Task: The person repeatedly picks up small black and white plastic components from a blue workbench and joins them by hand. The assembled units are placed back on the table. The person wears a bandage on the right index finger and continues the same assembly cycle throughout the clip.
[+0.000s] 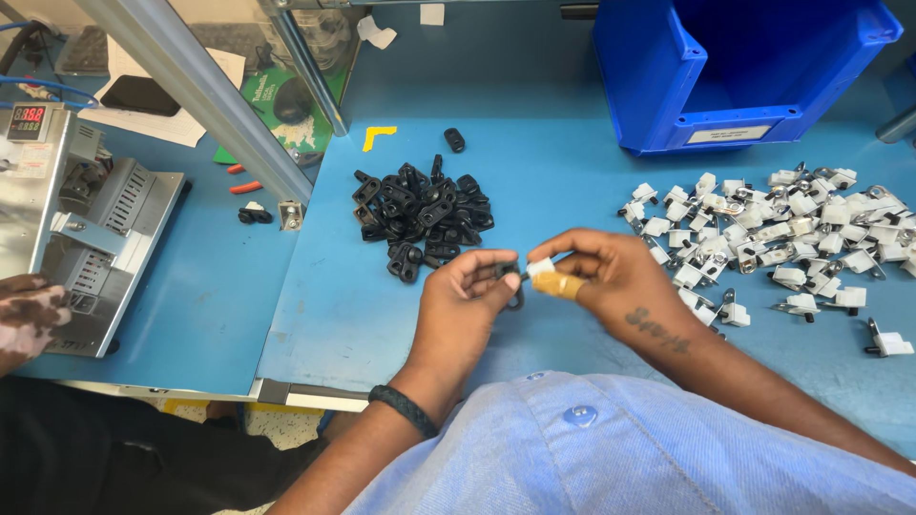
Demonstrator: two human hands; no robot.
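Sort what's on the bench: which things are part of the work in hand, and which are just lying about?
In use: left hand on a black part; right hand on a white part; black pile; white pile.

Lying about: blue bin, grey machine, papers.

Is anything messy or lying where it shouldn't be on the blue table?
One small black piece lies alone, apart from the black pile, near a yellow corner mark. Red-handled pliers and another black part lie beyond the metal post. Nothing looks spilled or broken.
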